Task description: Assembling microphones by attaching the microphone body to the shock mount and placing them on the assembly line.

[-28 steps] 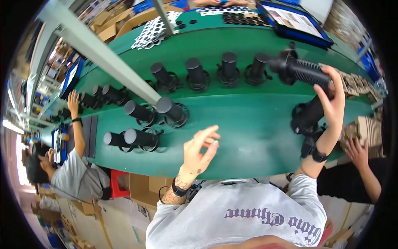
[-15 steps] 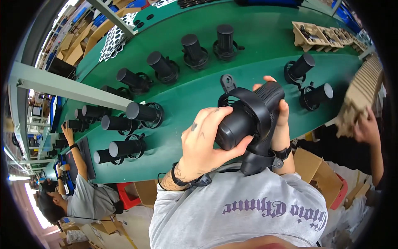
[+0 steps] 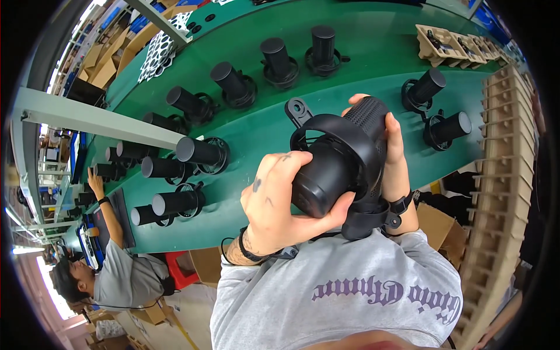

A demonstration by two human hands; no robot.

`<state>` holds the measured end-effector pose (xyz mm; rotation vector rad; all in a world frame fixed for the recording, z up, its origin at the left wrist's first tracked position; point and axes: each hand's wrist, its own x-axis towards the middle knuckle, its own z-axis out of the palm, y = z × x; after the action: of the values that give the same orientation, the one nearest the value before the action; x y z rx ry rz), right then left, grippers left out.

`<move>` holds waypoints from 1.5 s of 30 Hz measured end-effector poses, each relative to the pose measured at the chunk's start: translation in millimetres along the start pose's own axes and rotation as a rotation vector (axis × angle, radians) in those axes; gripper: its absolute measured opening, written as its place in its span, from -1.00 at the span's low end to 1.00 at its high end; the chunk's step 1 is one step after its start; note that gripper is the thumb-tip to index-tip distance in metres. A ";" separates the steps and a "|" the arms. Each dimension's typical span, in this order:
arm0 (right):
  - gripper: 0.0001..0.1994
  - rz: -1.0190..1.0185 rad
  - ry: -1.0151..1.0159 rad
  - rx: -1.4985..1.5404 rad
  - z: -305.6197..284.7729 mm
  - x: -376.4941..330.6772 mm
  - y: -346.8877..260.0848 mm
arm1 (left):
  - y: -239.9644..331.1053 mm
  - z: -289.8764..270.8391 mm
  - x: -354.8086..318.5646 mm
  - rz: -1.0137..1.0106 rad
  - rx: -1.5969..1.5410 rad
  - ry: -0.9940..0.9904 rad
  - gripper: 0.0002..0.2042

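A black microphone (image 3: 322, 185) in a ring-shaped shock mount (image 3: 341, 125) is held up in front of my chest. My left hand (image 3: 271, 201) is closed around its smooth end, thumb below and fingers above. Around the perforated grille (image 3: 367, 115) the fingers of my right hand (image 3: 395, 146) are wrapped, partly hidden behind it. A flat bracket with a hole (image 3: 298, 111) sticks out at the upper left. Beneath, a short black cylinder with a knob (image 3: 364, 221) shows; I cannot tell whether it belongs to a second microphone.
Several black microphones in mounts (image 3: 230, 81) stand or lie on the green table (image 3: 256, 125), left, behind and right. Pulp trays (image 3: 437, 49) sit at the far right. A large ribbed cardboard piece (image 3: 496, 192) crosses the right side. A co-worker (image 3: 131, 280) reaches in from the left.
Both my hands have shifted slightly left with the microphone, still gripping it. At the right, the ribbed cardboard piece has swung nearer and down, and the other person's hand there is out of sight.
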<state>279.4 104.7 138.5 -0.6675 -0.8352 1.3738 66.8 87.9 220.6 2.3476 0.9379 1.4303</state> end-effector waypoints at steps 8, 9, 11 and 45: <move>-0.42 -0.003 -0.019 -0.050 16.1 -1.2 -6.3 | -1.2 1.0 -2.1 0.033 0.019 0.018 -0.36; -0.42 -0.002 -0.013 -0.046 17.2 -1.0 -6.6 | -0.8 0.7 -2.1 0.034 0.022 0.021 -0.35; -0.42 0.007 -0.028 -0.042 16.5 0.3 -6.4 | 1.6 -1.3 -2.3 0.022 0.039 0.013 -0.34; -0.49 0.129 0.025 0.030 9.4 15.6 -11.8 | 3.3 -7.2 -3.7 -0.343 -0.060 -0.151 -0.47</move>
<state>278.3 118.4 155.3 -0.7237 -0.7613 1.4885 60.7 82.2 223.1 2.0903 1.1680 1.1165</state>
